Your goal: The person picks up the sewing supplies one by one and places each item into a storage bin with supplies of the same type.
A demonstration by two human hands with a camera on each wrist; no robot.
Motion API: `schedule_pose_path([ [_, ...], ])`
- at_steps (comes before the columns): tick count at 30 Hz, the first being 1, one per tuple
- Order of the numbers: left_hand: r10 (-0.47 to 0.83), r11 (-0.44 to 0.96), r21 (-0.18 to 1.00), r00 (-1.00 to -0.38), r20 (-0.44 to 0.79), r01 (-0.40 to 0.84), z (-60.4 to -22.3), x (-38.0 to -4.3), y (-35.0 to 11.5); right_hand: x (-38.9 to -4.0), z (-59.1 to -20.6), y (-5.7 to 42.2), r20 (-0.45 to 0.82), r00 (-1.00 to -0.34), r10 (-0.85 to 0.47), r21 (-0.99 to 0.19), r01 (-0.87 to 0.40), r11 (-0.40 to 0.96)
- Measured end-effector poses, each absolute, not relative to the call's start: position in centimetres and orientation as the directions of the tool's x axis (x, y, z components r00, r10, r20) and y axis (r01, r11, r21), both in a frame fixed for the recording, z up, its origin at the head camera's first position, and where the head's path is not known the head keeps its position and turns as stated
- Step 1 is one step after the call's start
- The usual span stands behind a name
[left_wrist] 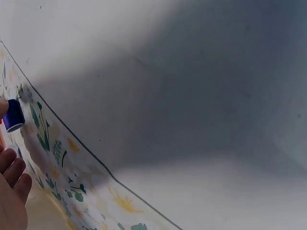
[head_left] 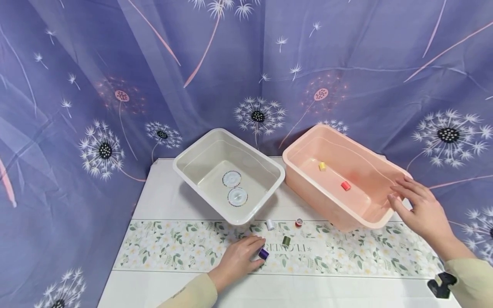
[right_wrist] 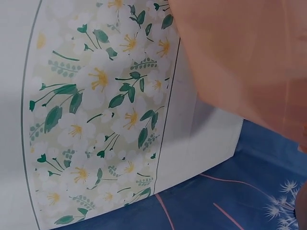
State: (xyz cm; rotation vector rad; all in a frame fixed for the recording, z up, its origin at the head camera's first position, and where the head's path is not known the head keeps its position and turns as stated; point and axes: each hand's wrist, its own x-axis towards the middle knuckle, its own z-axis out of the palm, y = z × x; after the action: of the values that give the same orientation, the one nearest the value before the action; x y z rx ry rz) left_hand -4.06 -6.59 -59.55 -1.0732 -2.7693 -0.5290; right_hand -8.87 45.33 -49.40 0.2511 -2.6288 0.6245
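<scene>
The purple spool [head_left: 263, 254] lies between the tips of the left hand's parted grip [head_left: 240, 256].

The left sleeve [head_left: 194, 296] and right sleeve [head_left: 473, 280] are pale yellow. A blocky black thing [head_left: 441, 285] sits by the right one's edge. The left one has a thin, dark mark [head_left: 179, 292].

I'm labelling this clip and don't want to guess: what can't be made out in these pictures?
Left wrist view: the left edge cuts off most of the left hand, so its grip on the purple spool is uncertain.
Head view: the right hand hides part of the rim of the pink bin.
Right wrist view: the right edge cuts off most of that hand.
Head view: markings on the pale discs are too small to read.
</scene>
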Motion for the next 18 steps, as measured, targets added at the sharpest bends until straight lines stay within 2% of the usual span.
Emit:
schedule_pose_path([
  [9, 0.628, 0.678, 0.274, -0.731, 0.268, 0.682, -59.86, -4.14, -6.24, -8.88, -49.44, 45.29, 0.435, -0.898, -0.066, -0.398, -0.257, 0.881],
  [18, 0.631, 0.682, 0.289, -0.74, 0.232, 0.672, -59.94, -4.21, -5.99, -8.8, -49.3, 45.16, 0.427, -0.902, -0.061, -0.404, -0.252, 0.879],
])
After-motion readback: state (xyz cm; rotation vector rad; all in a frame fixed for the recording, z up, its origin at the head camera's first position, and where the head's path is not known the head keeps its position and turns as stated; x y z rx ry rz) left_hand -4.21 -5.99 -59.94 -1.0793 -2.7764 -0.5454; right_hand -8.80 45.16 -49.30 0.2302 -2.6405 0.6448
